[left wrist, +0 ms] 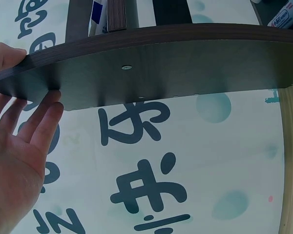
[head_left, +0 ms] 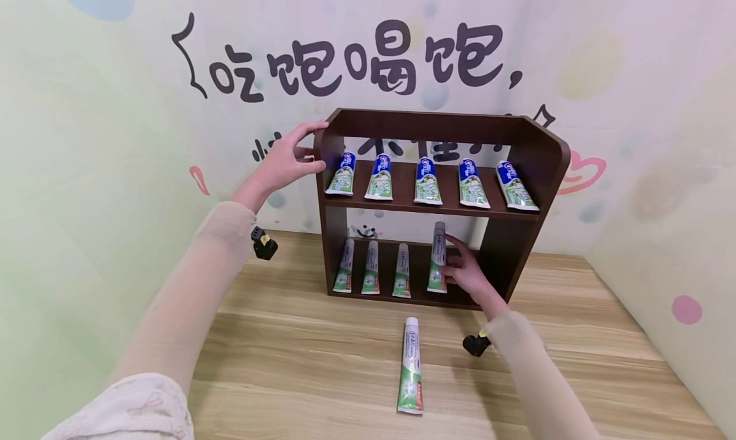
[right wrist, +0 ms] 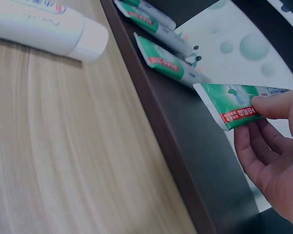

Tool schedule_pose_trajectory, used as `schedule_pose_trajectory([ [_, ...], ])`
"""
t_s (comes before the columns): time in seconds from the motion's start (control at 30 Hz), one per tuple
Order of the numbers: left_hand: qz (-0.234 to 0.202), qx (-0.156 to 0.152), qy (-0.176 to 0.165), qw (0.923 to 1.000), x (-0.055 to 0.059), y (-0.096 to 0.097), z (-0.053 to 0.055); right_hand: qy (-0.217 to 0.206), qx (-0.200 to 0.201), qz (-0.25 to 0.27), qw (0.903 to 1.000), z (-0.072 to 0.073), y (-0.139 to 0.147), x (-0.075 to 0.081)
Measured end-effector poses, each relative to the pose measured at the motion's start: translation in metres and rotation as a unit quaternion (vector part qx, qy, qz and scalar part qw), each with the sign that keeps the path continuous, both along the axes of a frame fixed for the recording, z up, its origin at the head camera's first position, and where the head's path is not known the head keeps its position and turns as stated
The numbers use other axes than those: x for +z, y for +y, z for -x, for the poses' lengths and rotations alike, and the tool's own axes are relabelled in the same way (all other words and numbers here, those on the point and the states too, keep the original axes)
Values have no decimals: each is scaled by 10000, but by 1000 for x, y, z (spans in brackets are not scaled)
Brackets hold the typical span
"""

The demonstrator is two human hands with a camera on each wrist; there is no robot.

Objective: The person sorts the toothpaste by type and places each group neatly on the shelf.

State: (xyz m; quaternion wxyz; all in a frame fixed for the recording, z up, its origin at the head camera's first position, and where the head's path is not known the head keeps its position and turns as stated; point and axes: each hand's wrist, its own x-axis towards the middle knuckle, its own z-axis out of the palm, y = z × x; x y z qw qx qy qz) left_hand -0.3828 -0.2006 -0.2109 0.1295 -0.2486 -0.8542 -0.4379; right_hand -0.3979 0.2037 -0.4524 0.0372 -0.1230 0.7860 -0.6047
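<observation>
My right hand (head_left: 468, 275) pinches a green-and-white toothpaste tube (head_left: 438, 261) between thumb and fingers, cap upward, over the lower level of a dark brown two-tier shelf (head_left: 431, 207). In the right wrist view the thumb lies across the tube's front (right wrist: 234, 105), its flat end free over the lower board. At the shelf's upper left side panel, my left hand (head_left: 290, 156) holds the edge; the left wrist view shows its thumb and fingers spread around the panel (left wrist: 151, 68). Another such tube (head_left: 411, 370) lies on the table in front, cap toward the shelf.
Three similar tubes (head_left: 371, 267) lean in a row on the lower level, left of the held one. Several blue-capped toothpaste tubes (head_left: 427, 181) line the upper level. The wooden table (head_left: 287, 363) meets a printed wall (head_left: 632, 108) behind the shelf.
</observation>
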Motion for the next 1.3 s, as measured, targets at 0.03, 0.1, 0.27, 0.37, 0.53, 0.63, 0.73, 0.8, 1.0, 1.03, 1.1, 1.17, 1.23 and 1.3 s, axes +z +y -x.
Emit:
schedule_pose_trajectory([
  [0.03, -17, -9, -22, 10000, 1, 1, -1, 9, 10, -13, 10000, 1, 0, -2],
  [0.1, -24, -15, -51, 10000, 3, 3, -5, -2, 2, -52, 10000, 2, 0, -6],
  [0.27, 48, -1, -111, 9999, 14, 9, -26, -46, 3, -193, 9998, 4, 0, -14],
  [0.37, 44, -16, -115, 9999, 16, 10, -32, 12, -51, -317, 9995, 5, 0, -18],
  [0.53, 14, -29, -123, 9999, 15, 10, -32, 222, -76, -494, 9985, 7, 1, -22],
  [0.63, 18, -7, -130, 9999, 16, 11, -32, 318, -86, -541, 9980, 7, 2, -24],
  [0.73, 18, 7, -137, 9999, 16, 12, -33, 355, -84, -620, 9974, 7, 4, -27],
  [0.8, 15, 6, -138, 9999, 16, 12, -33, 307, -87, -754, 9966, 6, 5, -28],
  [1.0, -9, -16, -125, 9999, 17, 11, -34, 126, -37, -1369, 9905, 5, 7, -29],
  [1.03, -21, -25, -118, 9999, 17, 11, -34, 131, -29, -1446, 9894, 5, 7, -30],
  [1.1, -41, -37, -110, 9999, 17, 11, -34, 141, -27, -1512, 9884, 6, 7, -31],
  [1.17, -47, -44, -103, 9999, 16, 11, -33, 238, 40, -1598, 9868, 6, 8, -32],
  [1.23, -37, -55, -96, 9999, 16, 11, -32, 288, 92, -1605, 9866, 6, 7, -33],
  [1.3, -26, -67, -96, 9999, 16, 11, -31, 315, 149, -1602, 9865, 5, 8, -35],
])
